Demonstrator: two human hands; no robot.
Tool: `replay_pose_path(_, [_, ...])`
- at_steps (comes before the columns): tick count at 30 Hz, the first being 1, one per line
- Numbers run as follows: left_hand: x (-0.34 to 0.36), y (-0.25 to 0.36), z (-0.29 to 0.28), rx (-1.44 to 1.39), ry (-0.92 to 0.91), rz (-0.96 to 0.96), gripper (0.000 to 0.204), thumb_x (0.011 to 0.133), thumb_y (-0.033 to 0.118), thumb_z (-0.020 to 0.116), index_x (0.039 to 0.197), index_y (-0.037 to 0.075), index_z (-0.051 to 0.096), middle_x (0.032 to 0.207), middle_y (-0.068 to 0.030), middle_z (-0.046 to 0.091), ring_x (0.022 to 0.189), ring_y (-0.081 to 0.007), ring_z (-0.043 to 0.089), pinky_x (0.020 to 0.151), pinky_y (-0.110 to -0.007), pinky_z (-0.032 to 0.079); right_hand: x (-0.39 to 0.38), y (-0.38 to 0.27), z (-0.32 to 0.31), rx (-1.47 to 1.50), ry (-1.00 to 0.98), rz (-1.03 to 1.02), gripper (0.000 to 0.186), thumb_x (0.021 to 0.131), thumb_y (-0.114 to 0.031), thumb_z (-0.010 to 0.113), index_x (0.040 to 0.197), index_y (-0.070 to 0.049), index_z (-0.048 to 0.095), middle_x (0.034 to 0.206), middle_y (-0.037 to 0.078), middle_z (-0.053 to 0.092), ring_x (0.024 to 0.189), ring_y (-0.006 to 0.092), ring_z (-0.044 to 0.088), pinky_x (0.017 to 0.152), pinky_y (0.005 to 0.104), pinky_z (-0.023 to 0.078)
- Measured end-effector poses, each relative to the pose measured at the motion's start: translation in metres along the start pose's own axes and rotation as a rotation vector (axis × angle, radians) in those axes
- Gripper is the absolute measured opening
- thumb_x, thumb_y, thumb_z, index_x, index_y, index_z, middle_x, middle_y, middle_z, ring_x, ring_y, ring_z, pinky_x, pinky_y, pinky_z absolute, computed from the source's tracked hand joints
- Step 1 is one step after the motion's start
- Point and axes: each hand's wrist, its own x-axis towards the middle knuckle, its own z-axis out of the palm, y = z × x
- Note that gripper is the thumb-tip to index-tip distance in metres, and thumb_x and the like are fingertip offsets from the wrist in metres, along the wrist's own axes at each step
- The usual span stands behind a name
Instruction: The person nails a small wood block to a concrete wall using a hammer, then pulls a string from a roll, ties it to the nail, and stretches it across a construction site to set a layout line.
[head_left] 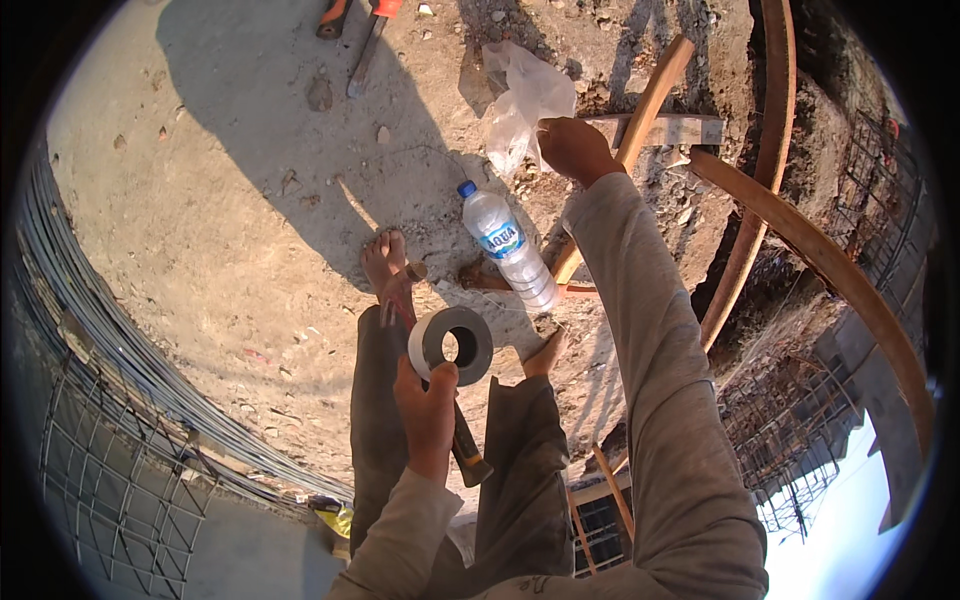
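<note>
My left hand [427,415] grips a hammer [464,445] together with a wide roll of grey tape [475,365], the hammer's head pointing up past the tape. My right hand [575,150], arm stretched forward, is closed at the edge of a crumpled clear plastic bag [515,100]; whether it pinches the bag or something else is hidden. A plastic water bottle [510,250] with a blue cap lies on the dirt between my hands, just beyond my bare feet [385,260].
Orange-handled tools [365,55] lie at the top. Long wooden boards [760,220] and a short wooden piece [650,75] are at right, beside a dark trench. Steel rods [150,360] and wire mesh [110,480] line the left; more mesh [800,470] is at lower right.
</note>
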Motion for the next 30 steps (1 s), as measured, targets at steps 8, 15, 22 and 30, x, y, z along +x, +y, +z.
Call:
replay_pose_path(8, [0.005,0.008,-0.001,-0.077,0.013,-0.038,0.021,0.081,0.012,0.060,0.098,0.000,0.058,0.075,-0.0007,0.055,0.064,-0.0064,0.049,0.057,-0.025,0.040,-0.033,-0.025,-0.063,0.893,0.779,0.113,0.032,0.083,-0.015,0.069,0.114,-0.008,0.066,0.062,-0.003,0.055,0.059,0.0076,0.051,0.059,0.0242,0.044])
replay_pose_path(15, [0.006,0.013,0.005,-0.099,0.001,-0.030,0.019,0.083,0.012,0.059,0.097,0.000,0.058,0.073,-0.0006,0.055,0.062,-0.0071,0.049,0.057,-0.025,0.040,-0.081,-0.002,-0.076,0.399,1.048,0.061,0.015,0.082,-0.004,0.065,0.097,-0.005,0.063,0.083,0.006,0.061,0.070,0.0136,0.058,0.063,0.0266,0.048])
replay_pose_path(22, [0.004,0.014,0.007,-0.066,-0.013,-0.042,0.019,0.083,0.014,0.059,0.096,0.000,0.059,0.075,-0.0005,0.055,0.063,-0.0072,0.049,0.057,-0.026,0.040,-0.065,-0.052,-0.044,0.597,0.744,-0.293,0.018,0.080,0.005,0.056,0.095,-0.005,0.060,0.097,0.015,0.061,0.084,0.0364,0.064,0.074,0.0409,0.053])
replay_pose_path(30, [0.007,0.012,0.006,-0.086,0.000,-0.055,0.020,0.083,0.014,0.060,0.097,0.001,0.059,0.075,0.0003,0.055,0.063,-0.0063,0.048,0.057,-0.025,0.039,-0.039,0.000,0.001,0.172,0.273,0.163,0.027,0.085,-0.021,0.065,0.108,-0.006,0.064,0.107,0.016,0.063,0.094,0.0376,0.066,0.084,0.0476,0.051])
